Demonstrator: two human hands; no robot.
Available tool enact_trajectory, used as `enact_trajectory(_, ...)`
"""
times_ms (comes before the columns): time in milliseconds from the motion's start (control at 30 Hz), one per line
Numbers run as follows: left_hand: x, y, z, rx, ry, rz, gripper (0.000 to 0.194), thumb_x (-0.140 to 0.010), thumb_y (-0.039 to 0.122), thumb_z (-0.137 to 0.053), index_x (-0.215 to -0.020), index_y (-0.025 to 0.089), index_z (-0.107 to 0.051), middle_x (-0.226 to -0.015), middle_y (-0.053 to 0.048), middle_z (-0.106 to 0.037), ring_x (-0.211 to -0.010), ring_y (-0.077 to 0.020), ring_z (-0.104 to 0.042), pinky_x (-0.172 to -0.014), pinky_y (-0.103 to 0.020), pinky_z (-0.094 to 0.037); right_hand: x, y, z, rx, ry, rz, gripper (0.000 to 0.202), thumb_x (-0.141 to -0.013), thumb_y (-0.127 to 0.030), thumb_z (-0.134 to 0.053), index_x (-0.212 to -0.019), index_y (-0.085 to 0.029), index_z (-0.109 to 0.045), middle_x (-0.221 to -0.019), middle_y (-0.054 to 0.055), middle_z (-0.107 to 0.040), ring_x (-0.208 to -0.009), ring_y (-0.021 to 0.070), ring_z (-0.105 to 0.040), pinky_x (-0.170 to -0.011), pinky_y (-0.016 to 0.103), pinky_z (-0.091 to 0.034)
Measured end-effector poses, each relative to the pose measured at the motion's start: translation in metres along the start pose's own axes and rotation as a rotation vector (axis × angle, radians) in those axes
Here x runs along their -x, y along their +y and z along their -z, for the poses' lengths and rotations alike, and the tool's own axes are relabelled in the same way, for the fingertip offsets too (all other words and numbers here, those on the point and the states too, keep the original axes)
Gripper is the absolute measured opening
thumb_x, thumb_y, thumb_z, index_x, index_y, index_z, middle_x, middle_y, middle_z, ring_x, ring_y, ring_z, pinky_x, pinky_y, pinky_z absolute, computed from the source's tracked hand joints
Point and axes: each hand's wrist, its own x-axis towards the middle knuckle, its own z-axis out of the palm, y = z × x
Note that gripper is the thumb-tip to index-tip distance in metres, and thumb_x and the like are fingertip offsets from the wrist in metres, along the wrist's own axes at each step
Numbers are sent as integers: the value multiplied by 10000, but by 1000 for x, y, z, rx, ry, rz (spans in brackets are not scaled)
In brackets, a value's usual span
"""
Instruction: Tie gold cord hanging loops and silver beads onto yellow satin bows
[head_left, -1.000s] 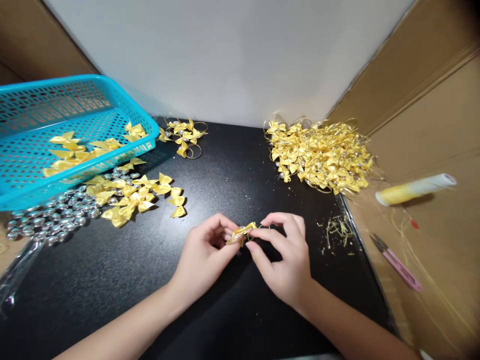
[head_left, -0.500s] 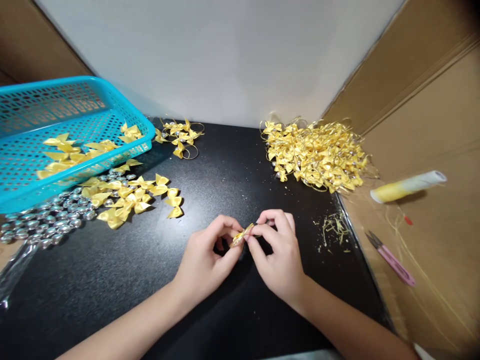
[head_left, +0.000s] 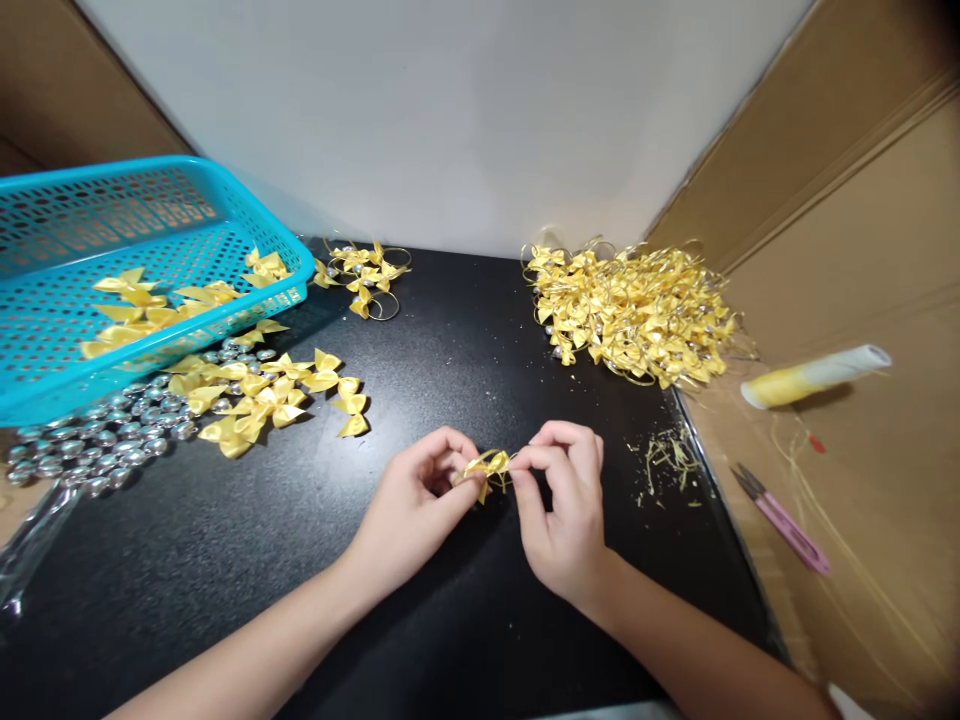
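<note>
Between my two hands is a yellow ribbon bow [head_left: 495, 466] with thin gold cord about it, held just above the black table. My left hand [head_left: 420, 495] pinches the bow's left side between thumb and fingers. On the other side, my right hand [head_left: 562, 500] has its thumb and index finger pressed together on the gold cord [head_left: 511, 470] at the bow's right end. Part of the bow is hidden behind the left fingertips.
At left stands a turquoise basket [head_left: 292, 285] with yellow bows; loose bows [head_left: 259, 395] and silver beads [head_left: 105, 435] lie before it. A few corded bows [head_left: 367, 270] sit behind, a large heap [head_left: 637, 310] back right. Cord scraps [head_left: 667, 460], pink-handled snips [head_left: 787, 525] and a yellow-white tube [head_left: 817, 377] are right.
My right hand has shifted slightly right, away from my left. The bow has turned, so more of its yellow ribbon shows between the hands.
</note>
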Motion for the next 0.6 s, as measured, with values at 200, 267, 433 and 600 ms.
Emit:
enact_trajectory(200,0,2,-1,31,-6,14,129,-781,254,-635,-782,163,-543,-627,40,-574,-596,-101,-508,-587,-219,-396,-4,-1,4,-42,5,-10,123,-842,-85,-559,-902,-187,-592,-966,51,-495,-926,192,-504,-823,357,-414)
enact_trajectory(267,0,2,-1,13,-9,12,135,-784,264,-637,-788,164,-547,-632,39,-568,-598,-104,-503,-580,-221,-387,-5,-1,4,-60,0,-34,128,-809,-95,-593,-901,-182,-613,-961,54,-500,-922,199,-502,-805,356,-421)
enact_trajectory(433,3,2,-1,-57,-25,4,133,-805,282,-619,-791,169,-550,-662,16,-589,-625,-125,-526,-589,-240,-392,-6,-3,4,-97,-14,-73,106,-785,-91,-619,-840,-178,-642,-923,48,-523,-894,191,-514,-805,361,-418)
enact_trajectory(600,3,4,-1,-87,-24,-28,142,-830,294,-593,-785,166,-553,-649,24,-565,-612,-116,-498,-588,-236,-385,-8,-1,5,-257,-123,-188,115,-755,-79,-621,-770,-191,-644,-920,38,-521,-899,186,-513,-807,351,-433)
